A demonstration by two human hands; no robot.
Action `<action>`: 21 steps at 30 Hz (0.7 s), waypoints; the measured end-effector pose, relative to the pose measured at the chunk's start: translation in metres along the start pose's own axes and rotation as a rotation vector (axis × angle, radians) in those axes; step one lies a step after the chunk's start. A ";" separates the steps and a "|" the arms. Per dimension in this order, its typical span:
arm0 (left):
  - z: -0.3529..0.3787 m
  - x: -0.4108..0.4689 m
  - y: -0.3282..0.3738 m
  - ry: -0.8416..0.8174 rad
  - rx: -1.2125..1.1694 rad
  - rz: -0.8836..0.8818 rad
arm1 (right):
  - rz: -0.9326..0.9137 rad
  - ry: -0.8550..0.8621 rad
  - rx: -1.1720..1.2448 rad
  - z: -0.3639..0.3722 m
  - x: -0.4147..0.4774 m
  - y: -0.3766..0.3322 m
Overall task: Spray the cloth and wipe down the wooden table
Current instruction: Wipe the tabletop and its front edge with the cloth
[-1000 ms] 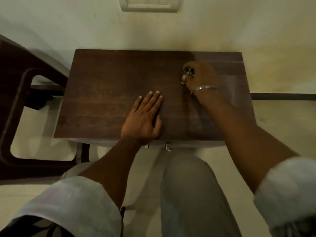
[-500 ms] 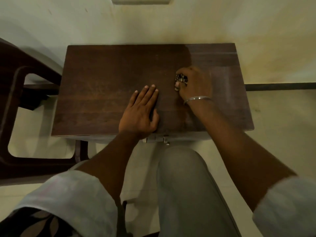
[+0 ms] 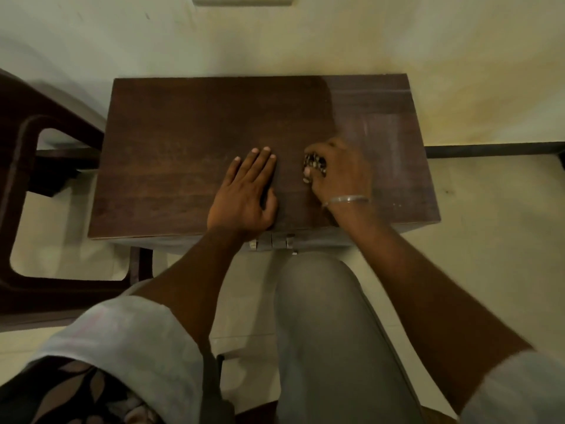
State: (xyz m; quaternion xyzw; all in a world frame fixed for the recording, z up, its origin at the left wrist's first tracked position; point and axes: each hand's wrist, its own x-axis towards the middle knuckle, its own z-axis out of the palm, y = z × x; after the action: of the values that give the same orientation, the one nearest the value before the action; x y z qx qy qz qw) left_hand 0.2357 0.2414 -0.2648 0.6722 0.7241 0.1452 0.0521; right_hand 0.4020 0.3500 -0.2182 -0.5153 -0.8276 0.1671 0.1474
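My left hand (image 3: 244, 191) lies flat on the wooden table (image 3: 183, 133), close to the middle of its near edge. Its fingers (image 3: 259, 163) are straight and pressed together, pointing toward the far edge, with the thumb lying alongside the palm.

Just to its right, not touching it, my right hand (image 3: 341, 171) is curled over the cloth (image 3: 315, 163). The cloth is a small dark patterned wad, gripped between my bent fingers and thumb and pressed onto the table. Only a bit of it peeks out on the left side of that hand. A thin metal bangle (image 3: 348, 199) circles my right wrist.

The table's right part looks paler and glossier than its left. Small metal fittings (image 3: 272, 241) sit under the near edge, above my knee (image 3: 321, 301). A dark wooden chair (image 3: 24, 179) stands beside the left edge.
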 end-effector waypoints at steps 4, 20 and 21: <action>0.001 -0.001 0.000 0.005 -0.006 -0.006 | 0.004 0.020 0.052 0.002 -0.016 0.006; -0.001 -0.002 0.006 0.006 -0.027 -0.005 | 0.058 -0.042 0.065 -0.006 -0.023 0.004; -0.002 -0.002 0.006 0.005 -0.026 -0.007 | 0.062 -0.041 0.063 -0.009 -0.021 0.002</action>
State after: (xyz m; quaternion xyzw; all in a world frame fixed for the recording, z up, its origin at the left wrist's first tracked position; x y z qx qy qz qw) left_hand 0.2412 0.2394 -0.2614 0.6685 0.7248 0.1560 0.0594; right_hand 0.4162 0.3328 -0.2129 -0.5322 -0.8084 0.2082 0.1411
